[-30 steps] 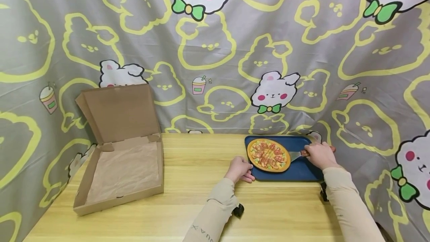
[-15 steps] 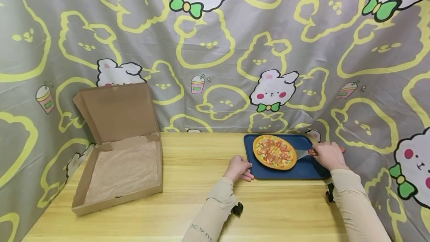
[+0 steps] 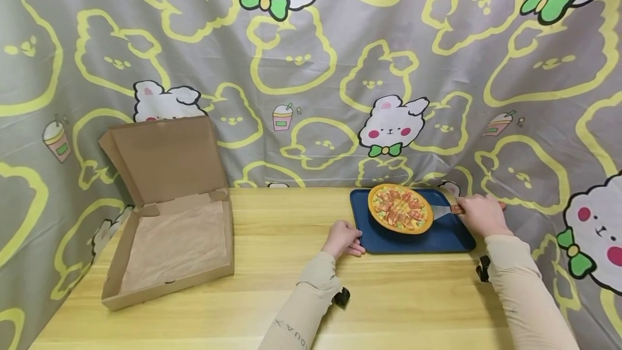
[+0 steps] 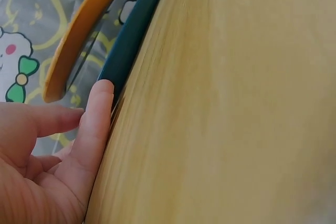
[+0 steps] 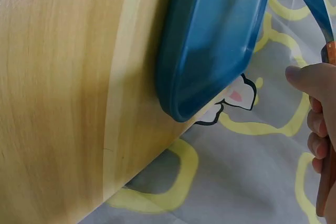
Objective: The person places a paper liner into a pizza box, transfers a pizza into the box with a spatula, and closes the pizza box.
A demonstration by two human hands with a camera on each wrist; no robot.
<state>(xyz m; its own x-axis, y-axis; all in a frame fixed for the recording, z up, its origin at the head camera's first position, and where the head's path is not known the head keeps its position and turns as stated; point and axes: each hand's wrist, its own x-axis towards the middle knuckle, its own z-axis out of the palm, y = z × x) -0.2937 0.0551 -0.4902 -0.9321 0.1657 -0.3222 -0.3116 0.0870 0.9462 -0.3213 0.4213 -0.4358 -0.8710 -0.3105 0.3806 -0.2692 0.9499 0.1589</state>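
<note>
A round pizza (image 3: 400, 208) with an orange-yellow rim rests on the blade of a spatula (image 3: 441, 210), raised over the blue tray (image 3: 452, 237). My right hand (image 3: 485, 216) grips the spatula's wooden handle, fingers wrapped round it in the right wrist view. In the left wrist view, a gap separates the pizza's underside (image 4: 79, 40) from the tray's edge (image 4: 134, 32). My left hand (image 3: 342, 238) holds the tray at its near left corner, with a fingertip against the tray's side. The pizza hides part of the blade.
An open cardboard pizza box (image 3: 167, 282) lined with brown paper (image 3: 180, 239) stands on the left of the wooden table (image 3: 286, 242), lid upright. A patterned grey curtain (image 3: 301, 96) hangs behind the table and along both sides.
The pizza has shifted right across the tray and then risen off it on the spatula. My right hand has moved right and up. My left hand stays at the tray's corner.
</note>
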